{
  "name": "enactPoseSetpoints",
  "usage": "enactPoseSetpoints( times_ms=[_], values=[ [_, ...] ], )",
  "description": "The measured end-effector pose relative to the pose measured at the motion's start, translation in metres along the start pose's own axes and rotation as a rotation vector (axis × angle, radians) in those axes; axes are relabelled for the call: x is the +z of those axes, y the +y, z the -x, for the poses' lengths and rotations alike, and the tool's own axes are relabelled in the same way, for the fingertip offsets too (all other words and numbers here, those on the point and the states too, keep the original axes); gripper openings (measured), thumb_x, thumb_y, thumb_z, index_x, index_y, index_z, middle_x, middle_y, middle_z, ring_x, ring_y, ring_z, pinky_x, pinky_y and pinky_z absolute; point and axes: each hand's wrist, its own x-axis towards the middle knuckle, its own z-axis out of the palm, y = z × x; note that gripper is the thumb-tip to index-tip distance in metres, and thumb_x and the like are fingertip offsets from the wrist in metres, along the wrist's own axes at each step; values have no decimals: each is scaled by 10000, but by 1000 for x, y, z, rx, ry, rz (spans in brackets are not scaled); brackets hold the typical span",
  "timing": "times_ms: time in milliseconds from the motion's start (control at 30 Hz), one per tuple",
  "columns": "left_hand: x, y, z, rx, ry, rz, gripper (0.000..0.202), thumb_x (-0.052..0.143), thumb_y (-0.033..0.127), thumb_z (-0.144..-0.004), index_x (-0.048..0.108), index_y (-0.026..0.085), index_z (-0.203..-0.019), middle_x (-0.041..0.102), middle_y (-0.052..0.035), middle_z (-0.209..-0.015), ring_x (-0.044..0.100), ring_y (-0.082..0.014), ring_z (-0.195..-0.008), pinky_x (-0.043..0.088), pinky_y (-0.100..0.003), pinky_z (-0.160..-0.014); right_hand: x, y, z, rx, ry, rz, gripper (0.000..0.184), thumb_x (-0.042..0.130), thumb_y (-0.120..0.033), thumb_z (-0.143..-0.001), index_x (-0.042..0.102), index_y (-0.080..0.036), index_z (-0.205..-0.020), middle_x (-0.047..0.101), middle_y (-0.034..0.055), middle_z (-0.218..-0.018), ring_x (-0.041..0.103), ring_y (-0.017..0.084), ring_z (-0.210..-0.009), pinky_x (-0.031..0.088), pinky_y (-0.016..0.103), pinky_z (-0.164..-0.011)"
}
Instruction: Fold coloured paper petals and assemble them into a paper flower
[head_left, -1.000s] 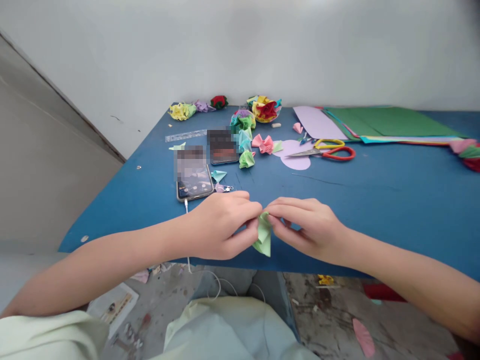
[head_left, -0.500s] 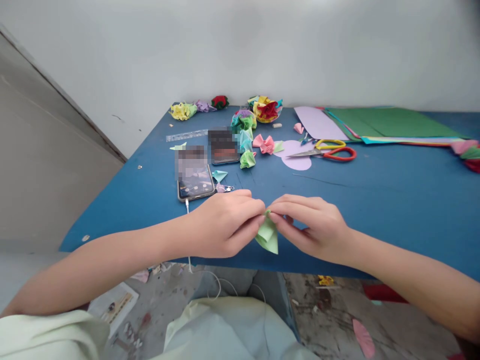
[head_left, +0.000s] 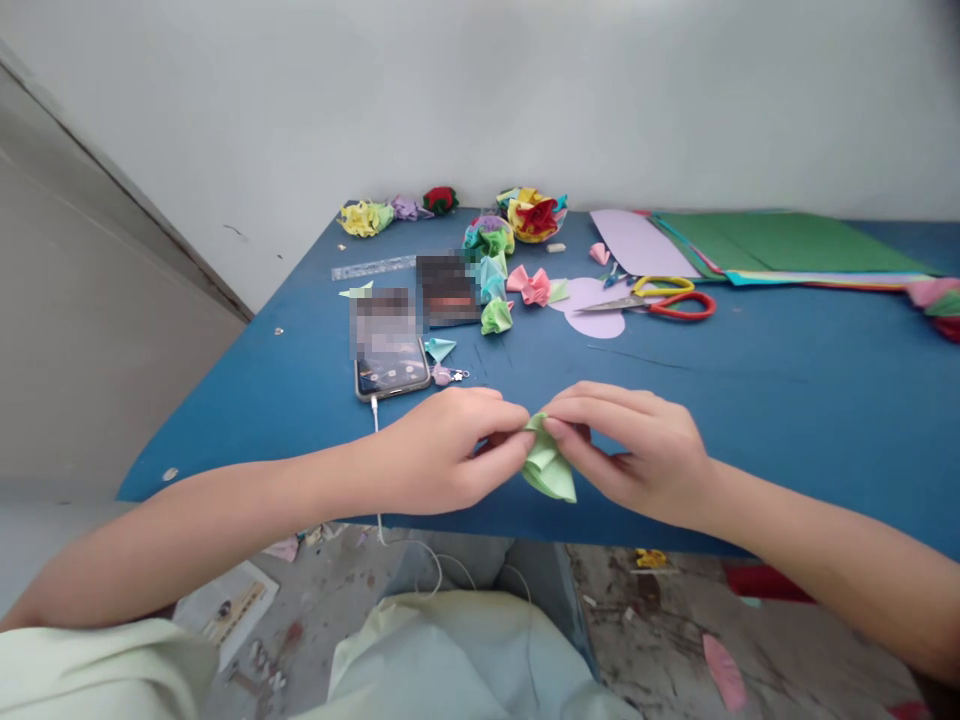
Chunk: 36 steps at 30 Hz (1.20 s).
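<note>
Pinched in the narrow grip of the left hand [head_left: 459, 446] and right hand [head_left: 643, 448], 1 folded light-green paper piece [head_left: 549, 468] hangs above the blue bench [head_left: 795, 430] near its front edge, with a phone [head_left: 391, 378] and scissors [head_left: 639, 301] lying farther back.

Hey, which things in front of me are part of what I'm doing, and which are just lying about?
In hand or probably related:
light-green folded paper, held by the left hand and right hand
scissors, untouched
stacked coloured paper sheets, untouched

Apparently just lying about:
smartphone with a white cable plugged in
clear ruler
pink scrap on the floor
</note>
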Motion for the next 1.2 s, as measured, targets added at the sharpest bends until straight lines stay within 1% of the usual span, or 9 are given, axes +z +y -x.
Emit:
enactPoseSetpoints(
  times_ms=[300, 400, 467, 633, 700, 800, 1000, 1200],
  values=[
    [-1, 2, 0, -23, -31, -5, 226, 383, 165, -858, 371, 159, -633, 391, 29, -600, 357, -87, -595, 300, -218, -574, 1, -1, 1, -14, -3, 46, 114, 522, -110, -816, 564, -164, -907, 611, 25, -775, 543, 89, -650, 444, 198, -589],
    [0, 1, 0, -13, 15, -48, 240, 374, 206, -877, 370, 162, -640, 385, 30, -594, 357, -94, -596, 298, -222, -578, 1, -1, 2, -39, 5, 83, 117, 519, -120, -818, 565, -166, -914, 616, 31, -783, 544, 92, -637, 446, 201, -579],
    [1, 0, 0, 3, 48, -93, 230, 365, 207, -879, 375, 165, -653, 383, 26, -598, 355, -102, -602, 296, -229, -582, 2, -1, 3, -55, 3, 101, 133, 525, -118, -812, 563, -165, -930, 621, 34, -794, 549, 96, -641, 451, 206, -581],
    [3, -2, -1, 22, 54, -140, 223, 351, 160, -860, 352, 168, -638, 373, 21, -592, 355, -108, -595, 285, -236, -578, 1, 0, 3, -66, -23, 92, 185, 518, -120, -812, 559, -178, -982, 639, 44, -853, 588, 115, -720, 482, 224, -638],
    [4, -4, -1, 24, 65, -152, 226, 354, 153, -855, 348, 168, -629, 361, 22, -582, 350, -107, -583, 281, -238, -573, -1, 1, 2, -66, -58, 71, 202, 508, -123, -818, 560, -180, -1004, 642, 45, -877, 595, 116, -741, 487, 227, -650],
    [5, -6, -1, 34, 62, -174, 226, 352, 155, -855, 355, 168, -629, 342, 23, -568, 344, -109, -574, 274, -240, -562, -4, 1, -1, -39, -104, 10, 188, 509, -120, -822, 572, -181, -988, 642, 34, -860, 581, 100, -708, 478, 212, -626],
    [5, -5, -1, 25, 23, -191, 219, 354, 170, -859, 355, 169, -640, 330, 25, -567, 340, -106, -563, 258, -243, -545, -6, -2, -5, 3, -105, -88, 123, 520, -122, -826, 607, -170, -899, 648, 21, -776, 575, 85, -661, 470, 190, -610],
    [2, -4, -1, 42, -22, -153, 224, 334, 174, -879, 349, 167, -656, 350, 22, -588, 343, -105, -572, 273, -242, -563, -12, -1, -11, 108, -195, -248, 110, 525, -173, -833, 632, -189, -847, 667, 12, -757, 569, 86, -622, 479, 195, -581]
  ],
)
